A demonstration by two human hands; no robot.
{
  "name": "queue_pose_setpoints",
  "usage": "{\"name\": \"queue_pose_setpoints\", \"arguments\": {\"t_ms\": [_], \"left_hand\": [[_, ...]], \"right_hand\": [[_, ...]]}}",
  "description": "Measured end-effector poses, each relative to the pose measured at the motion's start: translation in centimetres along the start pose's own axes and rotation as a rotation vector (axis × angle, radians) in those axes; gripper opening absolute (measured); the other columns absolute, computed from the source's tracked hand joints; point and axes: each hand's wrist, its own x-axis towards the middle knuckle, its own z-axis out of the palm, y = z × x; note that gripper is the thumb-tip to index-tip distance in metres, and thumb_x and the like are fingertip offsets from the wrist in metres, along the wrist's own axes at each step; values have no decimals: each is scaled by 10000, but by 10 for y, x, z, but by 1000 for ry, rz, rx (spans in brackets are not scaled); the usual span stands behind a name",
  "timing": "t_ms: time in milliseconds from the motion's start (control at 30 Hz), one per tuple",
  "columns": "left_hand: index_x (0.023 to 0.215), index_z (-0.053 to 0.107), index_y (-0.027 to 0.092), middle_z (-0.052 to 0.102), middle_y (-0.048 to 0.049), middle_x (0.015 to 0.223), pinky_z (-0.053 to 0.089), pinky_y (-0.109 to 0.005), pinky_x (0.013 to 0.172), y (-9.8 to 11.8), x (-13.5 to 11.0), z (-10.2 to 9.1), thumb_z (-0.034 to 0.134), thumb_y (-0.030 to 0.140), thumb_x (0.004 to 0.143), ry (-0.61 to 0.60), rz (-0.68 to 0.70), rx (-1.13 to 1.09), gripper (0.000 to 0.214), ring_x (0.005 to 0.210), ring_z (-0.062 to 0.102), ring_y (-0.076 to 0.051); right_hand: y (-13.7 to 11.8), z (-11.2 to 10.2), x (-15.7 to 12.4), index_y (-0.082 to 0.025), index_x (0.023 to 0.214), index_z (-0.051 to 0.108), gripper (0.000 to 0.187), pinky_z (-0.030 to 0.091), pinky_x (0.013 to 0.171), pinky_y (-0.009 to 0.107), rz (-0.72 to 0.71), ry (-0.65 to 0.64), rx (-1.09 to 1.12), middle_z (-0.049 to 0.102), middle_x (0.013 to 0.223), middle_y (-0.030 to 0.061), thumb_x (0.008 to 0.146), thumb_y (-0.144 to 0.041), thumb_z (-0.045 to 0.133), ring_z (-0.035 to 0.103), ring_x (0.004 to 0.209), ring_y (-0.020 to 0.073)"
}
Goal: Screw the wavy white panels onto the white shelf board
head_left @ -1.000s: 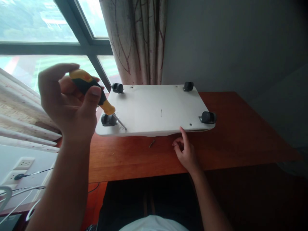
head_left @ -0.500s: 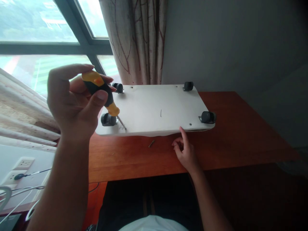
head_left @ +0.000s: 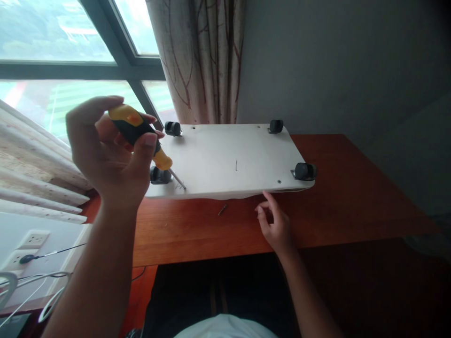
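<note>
1. Screwdriver [head_left: 127, 124]: slanting, tip on the white board [head_left: 211, 159] beside its front-left wheel [head_left: 160, 176].
2. Left hand [head_left: 109, 157]: curled around the handle.
3. Board: wheels up, toward the counter's [head_left: 190, 234] back edge.
4. Right hand [head_left: 276, 225]: half open, empty, forefinger at the board's front edge.
5. Metal piece [head_left: 222, 210]: between board and counter's front edge.

Board [head_left: 211, 157] on table [head_left: 345, 188], curtain [head_left: 207, 61] behind

White board [head_left: 214, 155] open midway, screwdriver [head_left: 132, 128] barring near left, corner casters [head_left: 305, 172]
</note>
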Motion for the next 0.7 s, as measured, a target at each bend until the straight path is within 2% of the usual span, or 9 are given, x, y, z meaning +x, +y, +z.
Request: {"name": "queue_pose_setpoints", "arguments": {"t_ms": [67, 167, 233, 300, 400, 467, 600, 633, 700], "left_hand": [[1225, 622, 375, 657, -11, 1089, 671, -442, 723, 1, -1, 1, 790, 375, 869, 23, 17, -7, 394, 871, 745, -205], [1236, 631, 362, 627, -9, 1067, 654, -380, 608, -7, -2, 3, 816, 370, 833, 54, 95, -30, 443, 802, 730, -174], [1251, 621, 358, 617, -5, 1040, 644, -347, 575, -12, -3, 3, 819, 368, 826, 39, 104, -52, 469, 788, 725, -170], [1263, 598, 364, 631, -3, 1045, 650, -337, 596, -13, -6, 1, 809, 345, 840, 11, 46, -77, 473, 814, 729, -178], [1274, 564, 370, 671, -8, 1073, 669, -339, 650, -13, -8, -5, 817, 327, 840, -16, -40, -131, 504, 866, 727, -194], [1293, 554, 356, 682, -16, 1078, 681, -349, 668, -14, -7, -11, 819, 343, 840, -47, -35, -149, 525, 885, 727, -203], [1322, 596, 306, 643, -10, 1003, 687, -358, 606, -23, 2, -19, 826, 360, 815, -101, 93, -110, 559, 820, 747, -205], [1308, 616, 300, 624, -7, 1008, 686, -357, 591, -26, 5, -20, 843, 379, 792, -80, 108, -111, 569, 804, 750, -202], [1254, 647, 298, 591, 2, 1037, 695, -375, 608, -33, 13, -23, 896, 433, 719, 27, 40, -192, 605, 807, 756, -204]], "right_hand": [[-8, 5, 0, -234, 1303, 630, 324, 585, 790, 319, -44, -43, -67, 734, 963, 71, 1030, -281, 463, 714, 843, 182], [-26, 23, 6, -200, 1131, 713, 280, 571, 791, 330, -6, -189, -215, 759, 991, 101, 1027, -343, 496, 728, 841, 211], [-41, 38, 12, -187, 1159, 714, 320, 562, 753, 338, 82, -247, -342, 763, 955, 107, 1015, -403, 527, 735, 817, 234], [-56, 52, 18, -183, 1217, 691, 384, 548, 698, 347, 165, -315, -460, 757, 938, 113, 1004, -464, 539, 737, 793, 257], [-75, 66, 23, -194, 1182, 682, 344, 520, 645, 333, 216, -407, -566, 736, 1007, 131, 999, -451, 544, 728, 781, 253], [-82, 71, 23, -193, 1134, 675, 266, 513, 649, 322, 211, -439, -577, 717, 1071, 139, 989, -384, 560, 723, 829, 249], [-85, 72, 22, -189, 1120, 644, 193, 529, 717, 331, 171, -490, -481, 708, 1070, 112, 942, -242, 592, 709, 903, 251], [-86, 70, 21, -194, 1108, 643, 184, 534, 745, 331, 150, -507, -430, 713, 1050, 97, 935, -195, 579, 706, 905, 242], [-89, 60, 24, -206, 1064, 651, 187, 543, 810, 323, 89, -546, -261, 722, 1028, 69, 927, -121, 556, 702, 923, 214]]}}
